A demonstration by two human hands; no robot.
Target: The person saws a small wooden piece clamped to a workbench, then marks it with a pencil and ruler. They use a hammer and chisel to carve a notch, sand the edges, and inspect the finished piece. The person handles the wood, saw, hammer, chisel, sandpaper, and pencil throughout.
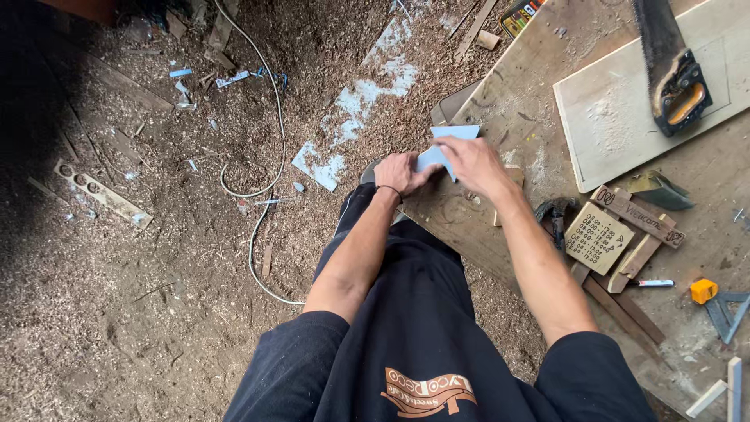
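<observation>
I hold a thin pale blue sheet piece (447,146) at the left corner of a worn wooden workbench (500,101). My left hand (400,172) grips its near left end, with a dark band on the wrist. My right hand (470,162) lies over the piece's right side, fingers pressing down on it. The upper part of the blue piece sticks out beyond my fingers. Both forearms are bare, and I wear dark clothes.
A handsaw (673,70) lies on a pale board (625,117) at the back right. Small engraved wooden plaques (600,237), a marker (653,283), a yellow object (702,291) and a square (726,311) lie at the right. Sawdust, a white cable (275,109) and blue scraps cover the floor.
</observation>
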